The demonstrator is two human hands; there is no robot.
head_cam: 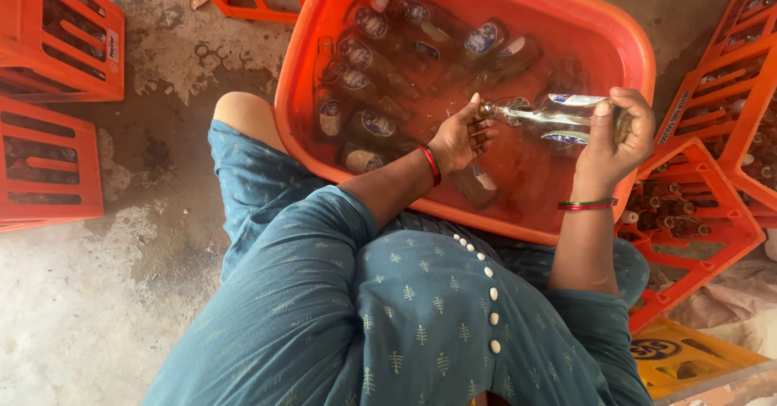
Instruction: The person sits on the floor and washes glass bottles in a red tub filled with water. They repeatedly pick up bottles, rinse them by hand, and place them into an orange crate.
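Head view: big orange tub (639, 58) sits on the concrete floor (73, 309) in front of the seated person, full of water with many labelled glass bottles (380, 74) lying submerged. Orange crates (57, 42) ring it, more bottles inside the ones on the right. One clear bottle (550, 113) is held above the water, near the tub's right side, long axis roughly level, running left-right. Right hand (617, 135) is clenched around its body and base end. Neck end points left, straight at the left hand (461, 137), whose fingertips (477, 108) pinch the mouth. So both hands are on it: right carries the weight, left only meets the tip. The bottles under the water are untouched.
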